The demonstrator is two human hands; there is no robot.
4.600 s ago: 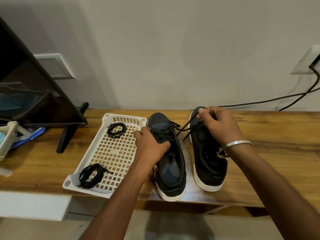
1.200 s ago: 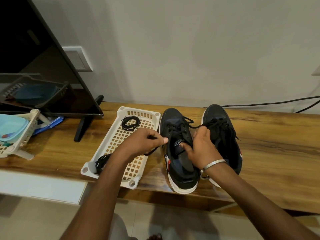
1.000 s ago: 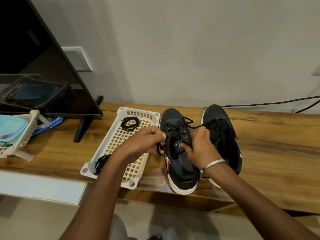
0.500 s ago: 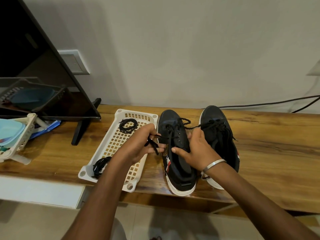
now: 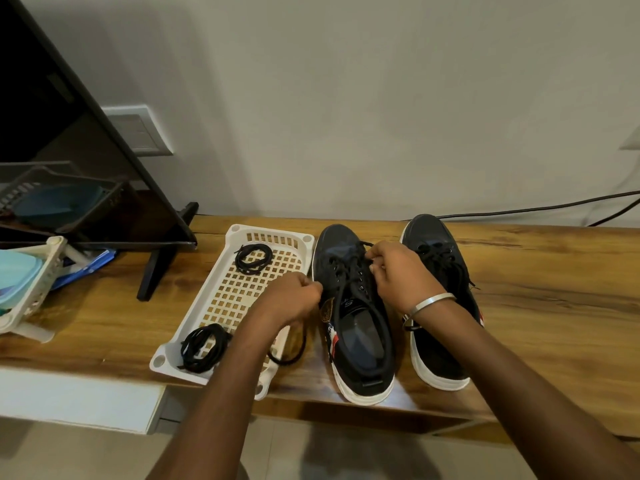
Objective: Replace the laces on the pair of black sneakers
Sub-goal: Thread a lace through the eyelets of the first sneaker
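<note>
I see two black canvas sneakers [image 5: 356, 317] with white soles, red-white side stripes; coiled black laces [image 5: 254, 258] in a white plastic grid-pattern tray [image 5: 239, 233]; honey-brown grained wooden tabletop [image 5: 554, 289]; plain grey wall [image 5: 346, 98].
</note>
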